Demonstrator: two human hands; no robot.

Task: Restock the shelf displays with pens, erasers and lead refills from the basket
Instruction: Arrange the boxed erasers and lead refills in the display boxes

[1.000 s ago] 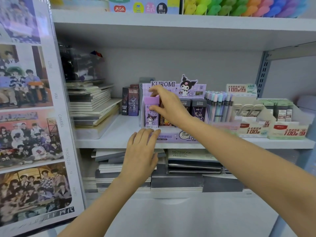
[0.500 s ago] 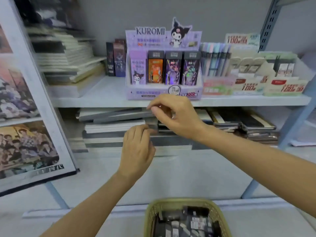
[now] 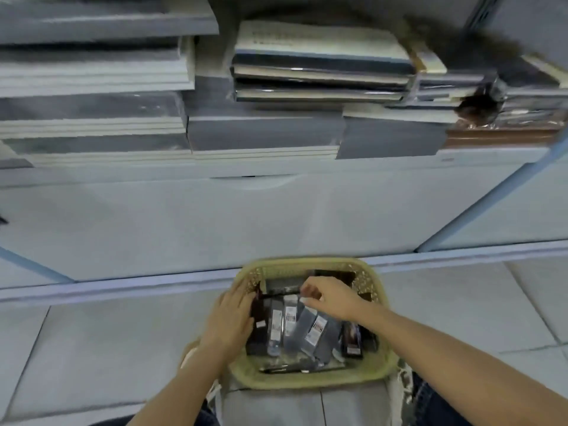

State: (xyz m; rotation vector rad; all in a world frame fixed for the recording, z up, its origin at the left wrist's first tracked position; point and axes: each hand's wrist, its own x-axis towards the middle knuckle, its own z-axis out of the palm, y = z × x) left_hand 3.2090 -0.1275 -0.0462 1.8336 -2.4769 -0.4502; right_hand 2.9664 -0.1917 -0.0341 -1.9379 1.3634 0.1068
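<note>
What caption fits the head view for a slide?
Left hand and right hand in the yellow basket of barcoded packs, below shelved notebook stacks.

packs (image 3: pixel 316 330): label print too small to read | basket (image 3: pixel 307 381): left rim hidden under left hand (image 3: pixel 230 318) | right hand (image 3: pixel 332 299): pinching anything, unclear | notebook stacks (image 3: pixel 92 72): blurred, cut by top edge | dark smear (image 3: pixel 479 109): unidentifiable

- You face stacked notebooks (image 3: pixel 92 72) on the low shelf, upper left, pale page edges toward you.
- The middle pile of plastic-wrapped notebooks (image 3: pixel 319 75) sits on flat grey-covered books (image 3: pixel 264 133).
- At far right you have more glossy wrapped books (image 3: pixel 534 109), too blurred to read.
- A white panel (image 3: pixel 215 222) runs below that shelf.
- A blue upright (image 3: pixel 479 204) slants across at your right.
- Pale floor tiles (image 3: pixel 92 348) lie below you.
</note>
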